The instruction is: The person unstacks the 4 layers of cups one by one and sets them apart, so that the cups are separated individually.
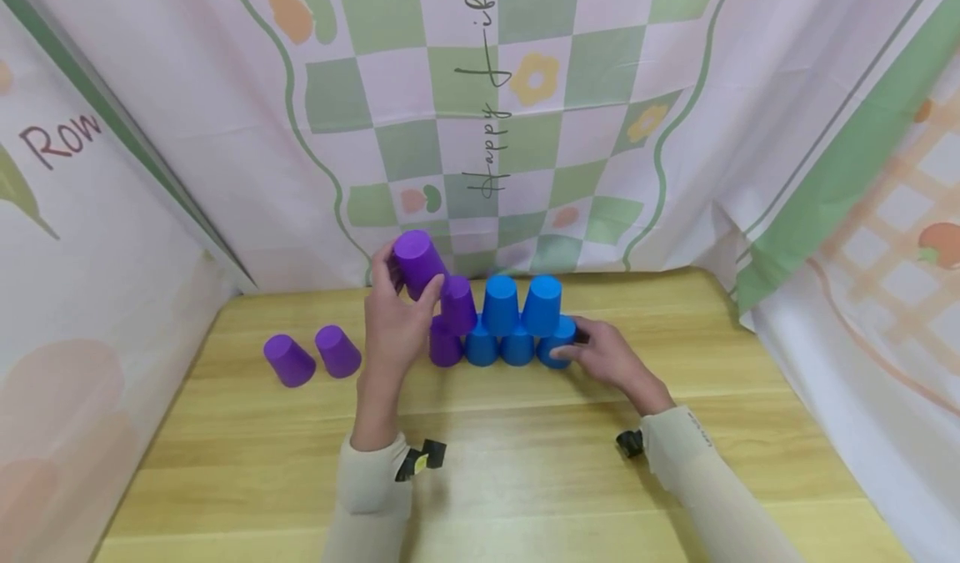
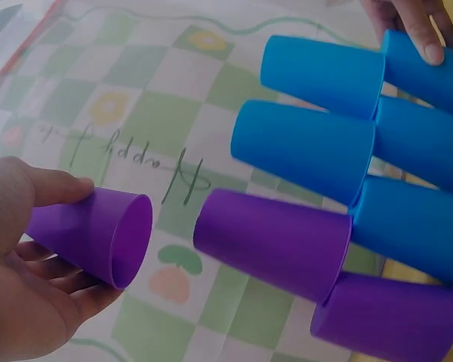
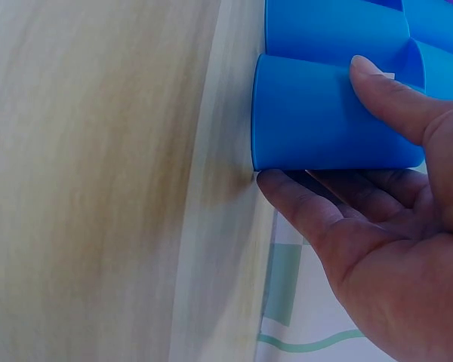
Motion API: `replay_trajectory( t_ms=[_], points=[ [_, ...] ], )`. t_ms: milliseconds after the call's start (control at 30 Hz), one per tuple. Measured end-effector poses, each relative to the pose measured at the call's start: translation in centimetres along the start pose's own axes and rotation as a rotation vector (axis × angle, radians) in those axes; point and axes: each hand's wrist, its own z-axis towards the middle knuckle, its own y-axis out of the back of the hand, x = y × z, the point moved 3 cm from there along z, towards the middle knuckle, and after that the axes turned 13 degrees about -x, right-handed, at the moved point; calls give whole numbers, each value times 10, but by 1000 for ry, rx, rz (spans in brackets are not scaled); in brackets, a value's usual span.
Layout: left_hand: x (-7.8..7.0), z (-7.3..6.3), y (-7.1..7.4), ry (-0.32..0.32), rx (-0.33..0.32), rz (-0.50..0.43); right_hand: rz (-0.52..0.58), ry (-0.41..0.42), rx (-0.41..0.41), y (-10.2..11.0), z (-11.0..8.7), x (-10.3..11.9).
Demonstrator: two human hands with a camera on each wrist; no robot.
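My left hand [image 1: 396, 321] grips a purple cup [image 1: 420, 263] with thumb and fingers, mouth down and tilted, above the left end of a two-row stack. In the left wrist view that cup's open rim [image 2: 132, 241] faces the stack. The upper row holds a purple cup [image 1: 458, 306] and two blue cups [image 1: 501, 304], all upside down. Under them stand a purple cup [image 1: 446, 344] and three blue cups [image 1: 482, 346]. My right hand [image 1: 606, 353] holds the rightmost lower blue cup [image 3: 325, 117], thumb across its front and fingers along its outer side.
Two loose purple cups [image 1: 289, 361] stand upside down on the wooden table [image 1: 495, 463], left of the stack. A checkered curtain [image 1: 532, 129] hangs close behind the stack. Printed cloth also hangs at the left and right sides.
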Motion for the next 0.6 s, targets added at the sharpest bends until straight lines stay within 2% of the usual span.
replay_trajectory(
  t_ms=[133, 433, 600],
  points=[
    [4, 2, 9, 2, -22, 1, -2, 0, -2, 0, 0, 0],
    [16, 8, 25, 61, -92, 11, -15, -1, -1, -1, 2, -1],
    [25, 10, 31, 64, -112, 18, -28, -11, -3, -1, 1, -2]
  ],
)
